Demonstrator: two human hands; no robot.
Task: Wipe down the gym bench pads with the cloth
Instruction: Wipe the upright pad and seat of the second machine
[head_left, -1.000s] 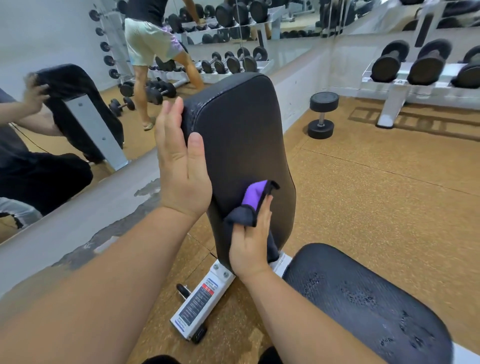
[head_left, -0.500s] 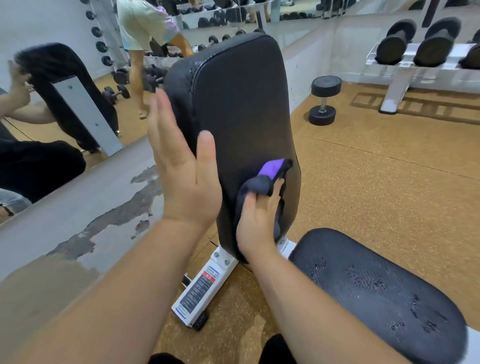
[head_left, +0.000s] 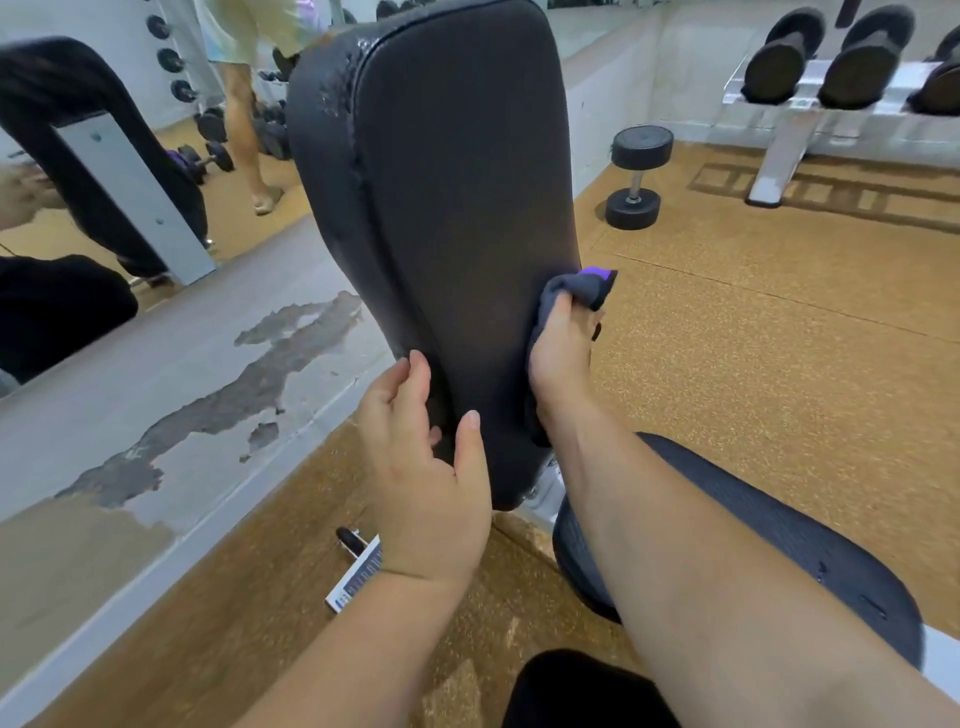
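The fingers of my right hand curl tightly round a bunched grey-and-purple cloth, pressing it to the right edge of the upright back pad. My left hand grips the pad's lower left edge, thumb on its face. The cloth looks soft and light, best held wadded. The black padding likely gives slightly and feels slick.

Head-worn wide-angle view, looking forward and down, close to the upright back pad
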